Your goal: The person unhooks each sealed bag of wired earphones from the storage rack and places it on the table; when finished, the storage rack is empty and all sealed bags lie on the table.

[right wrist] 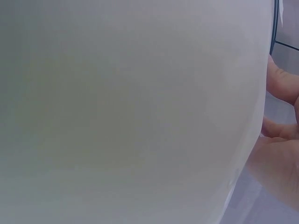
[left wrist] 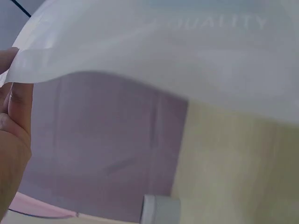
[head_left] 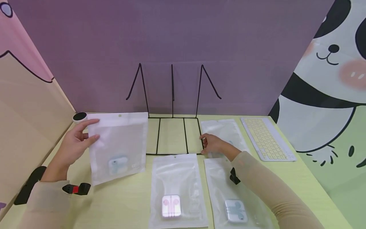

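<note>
At the left in the head view, my left hand pinches the left edge of a white zip bag, held up off the table. A pale case with blue earphones shows dimly through it. In the left wrist view, the bag bears the faint word "QUALITY". My right hand grips the right side of the black wire rack's base; its fingers curl at the bar. A pale sheet of bag fills most of the right wrist view, beside the right hand.
A bag with pink earphones lies front centre, beside one with blue earphones. Another bag lies behind my right wrist. A white keyboard rests at the right, a black-topped white cylinder at back left. Rack hooks rise behind.
</note>
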The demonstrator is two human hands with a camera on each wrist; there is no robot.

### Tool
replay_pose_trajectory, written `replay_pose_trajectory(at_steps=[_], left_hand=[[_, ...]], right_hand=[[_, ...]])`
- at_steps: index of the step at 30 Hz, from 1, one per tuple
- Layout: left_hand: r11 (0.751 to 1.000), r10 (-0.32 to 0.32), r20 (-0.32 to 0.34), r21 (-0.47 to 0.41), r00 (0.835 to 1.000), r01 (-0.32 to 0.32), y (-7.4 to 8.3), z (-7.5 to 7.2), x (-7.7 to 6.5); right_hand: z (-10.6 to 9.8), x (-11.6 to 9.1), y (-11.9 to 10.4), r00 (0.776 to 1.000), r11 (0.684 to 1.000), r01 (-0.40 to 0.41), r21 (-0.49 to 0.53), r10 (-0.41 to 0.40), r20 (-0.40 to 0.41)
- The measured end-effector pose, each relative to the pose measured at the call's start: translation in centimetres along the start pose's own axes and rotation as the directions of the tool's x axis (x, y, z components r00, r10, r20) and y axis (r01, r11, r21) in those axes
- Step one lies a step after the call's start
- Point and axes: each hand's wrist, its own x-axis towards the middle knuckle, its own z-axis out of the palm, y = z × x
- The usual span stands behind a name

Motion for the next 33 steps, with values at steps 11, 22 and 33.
replay_pose_trajectory(at_steps=[11,22,33], left_hand=[[0.974,-0.181,0.064,0.146,0.981,0.17,-4.9,-2.4,2.6],[0.943,-0.328,0.297,0.156,0.897,0.293,-9.1,-3.0,4.3],[0.916,-0.397,0.418,0.238,0.817,0.324,-11.0,-2.7,5.3]], right_hand=[[-0.1,0.4,0.2,1.0,1.0,-0.001,0.028,0.001,0.012],[0.0,0.2,0.2,1.0,1.0,0.004,-0.01,-0.004,0.013],[0.0,0.0,0.3,1.0,1.0,0.009,0.024,-0.01,0.012]])
